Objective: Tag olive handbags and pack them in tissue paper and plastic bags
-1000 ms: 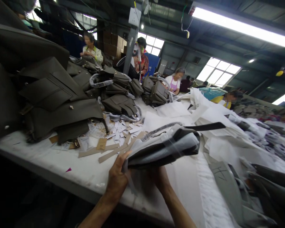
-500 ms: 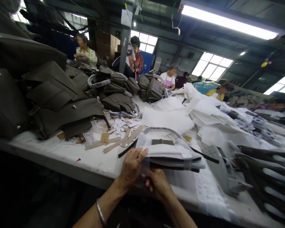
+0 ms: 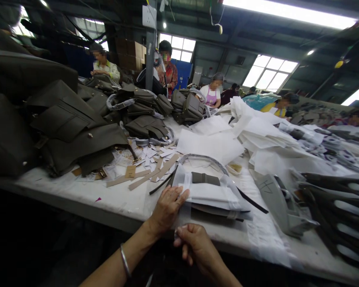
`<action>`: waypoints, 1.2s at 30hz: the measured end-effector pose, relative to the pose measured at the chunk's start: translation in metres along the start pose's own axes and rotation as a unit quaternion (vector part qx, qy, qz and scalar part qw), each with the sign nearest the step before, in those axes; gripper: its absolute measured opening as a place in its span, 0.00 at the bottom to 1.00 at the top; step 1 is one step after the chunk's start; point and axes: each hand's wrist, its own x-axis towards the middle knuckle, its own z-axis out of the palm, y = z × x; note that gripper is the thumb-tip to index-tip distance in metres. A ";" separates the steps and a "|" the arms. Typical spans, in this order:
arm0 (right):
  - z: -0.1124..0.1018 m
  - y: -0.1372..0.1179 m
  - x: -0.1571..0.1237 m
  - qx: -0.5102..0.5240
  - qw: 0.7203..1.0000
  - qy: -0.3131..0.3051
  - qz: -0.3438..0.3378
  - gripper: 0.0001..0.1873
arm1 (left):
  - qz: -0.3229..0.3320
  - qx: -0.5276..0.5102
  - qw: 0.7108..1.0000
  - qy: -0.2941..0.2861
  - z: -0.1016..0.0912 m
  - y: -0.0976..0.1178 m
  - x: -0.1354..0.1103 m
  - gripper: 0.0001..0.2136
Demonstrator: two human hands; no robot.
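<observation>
A flat grey handbag (image 3: 205,178) wrapped in white paper and clear film lies on the white table (image 3: 77,191) near its front edge, its wrapped handle arching behind it. My left hand (image 3: 166,207) rests on the bag's near left corner, fingers curled over the wrapping. My right hand (image 3: 194,244) is just below, at the table edge, pinching a strip of clear film that hangs from the bag. A metal bangle sits on my left wrist.
Dark olive handbags (image 3: 66,123) are piled at the left and far middle. Paper tags and cardboard strips (image 3: 149,163) litter the table. White sheets (image 3: 257,135) are heaped at the right, grey parts (image 3: 335,199) beyond. Several other people (image 3: 212,89) work along the far side.
The bag has been lowered from mid-air onto the table. My left hand has shifted onto its corner and my right hand has drawn back towards me with the film.
</observation>
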 end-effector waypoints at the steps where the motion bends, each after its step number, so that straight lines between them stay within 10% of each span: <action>1: -0.003 -0.005 -0.007 -0.025 0.999 -0.040 0.021 0.28 | 0.006 0.000 1.000 -0.007 -0.001 0.000 -0.002 0.22; 5: -0.023 -0.048 -0.037 -0.116 0.976 -0.176 0.050 0.23 | 0.024 0.011 0.999 -0.028 -0.005 -0.001 -0.007 0.25; 8: -0.038 -0.083 -0.037 -0.221 0.962 -0.018 -0.161 0.19 | 0.026 0.017 0.999 -0.035 -0.006 -0.001 -0.008 0.25; 13: -0.046 -0.091 0.001 -0.463 0.728 0.118 -0.492 0.09 | 0.033 -0.004 0.999 -0.041 -0.002 -0.002 -0.009 0.24; 19: -0.042 -0.062 0.024 -0.558 0.621 0.134 -0.534 0.14 | 0.018 -0.078 0.996 -0.042 -0.011 -0.003 -0.007 0.28; 28: -0.046 -0.059 0.023 -0.565 0.595 0.157 -0.549 0.11 | -0.007 -0.144 0.990 -0.002 -0.020 -0.003 0.005 0.11; 36: -0.044 -0.023 -0.011 -0.601 0.563 0.011 -0.567 0.12 | 0.017 -0.097 0.993 0.058 -0.015 0.006 0.009 0.09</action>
